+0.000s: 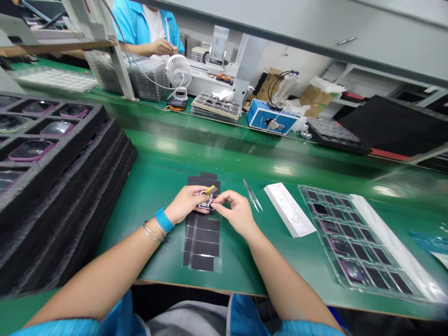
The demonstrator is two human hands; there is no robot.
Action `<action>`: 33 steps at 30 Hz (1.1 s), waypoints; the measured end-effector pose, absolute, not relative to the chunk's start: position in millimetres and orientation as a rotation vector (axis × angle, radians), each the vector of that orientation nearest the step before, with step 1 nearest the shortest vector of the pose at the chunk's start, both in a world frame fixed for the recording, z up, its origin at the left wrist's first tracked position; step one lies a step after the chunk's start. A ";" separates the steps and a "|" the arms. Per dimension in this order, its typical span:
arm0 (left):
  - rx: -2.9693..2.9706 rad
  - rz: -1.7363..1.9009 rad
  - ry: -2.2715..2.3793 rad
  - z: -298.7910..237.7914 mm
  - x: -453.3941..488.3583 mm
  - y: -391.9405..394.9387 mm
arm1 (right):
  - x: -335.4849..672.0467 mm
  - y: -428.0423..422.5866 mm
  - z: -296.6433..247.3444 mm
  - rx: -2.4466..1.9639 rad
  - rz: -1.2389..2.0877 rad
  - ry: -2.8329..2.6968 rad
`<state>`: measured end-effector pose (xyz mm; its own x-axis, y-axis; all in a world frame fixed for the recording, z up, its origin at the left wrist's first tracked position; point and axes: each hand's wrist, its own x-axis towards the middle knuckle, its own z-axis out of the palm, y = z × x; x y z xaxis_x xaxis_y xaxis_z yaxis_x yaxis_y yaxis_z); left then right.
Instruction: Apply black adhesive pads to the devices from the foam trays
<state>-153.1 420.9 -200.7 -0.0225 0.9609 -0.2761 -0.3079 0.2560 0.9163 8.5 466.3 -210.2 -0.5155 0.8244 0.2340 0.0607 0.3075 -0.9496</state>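
My left hand (186, 201) is closed around a small purple-rimmed smartwatch case (204, 204), with its inside facing up. A yellow flexible strip (211, 190) sticks up from the case. At the case's right edge, my right hand (235, 211) pinches thumb and forefinger together; whatever lies between the fingertips is too small to make out. Beneath both hands lies a clear sheet with black rectangular pieces (201, 234). Metal tweezers (252, 196) rest on the green table to the right of my right hand.
A narrow white box (290, 210) and a clear tray (336, 275) of dark pieces and purple-rimmed cases lie to the right. Stacked black foam trays (70, 186) rise at the left. Behind stand a white fan (178, 71), a blue device (271, 116) and a co-worker (147, 28).
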 end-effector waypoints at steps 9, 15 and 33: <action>0.747 1.162 1.109 -202.2 -151.9 421.2 | 3.2 460.9 -209.4 -0.797 1.218 -1.827; 0.735 1.179 1.092 -205.0 -151.3 422.1 | 3.3 460.4 -208.6 -0.813 1.149 -1.888; 0.718 1.112 1.093 -206.7 -149.5 420.6 | 2.5 476.8 -224.5 -0.838 1.328 -1.751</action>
<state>-149.5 420.6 -206.7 0.0557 0.9460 -0.3194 -0.3357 0.3190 0.8863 2.5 476.8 -224.5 -0.4877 0.8529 0.1862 0.0510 0.2408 -0.9692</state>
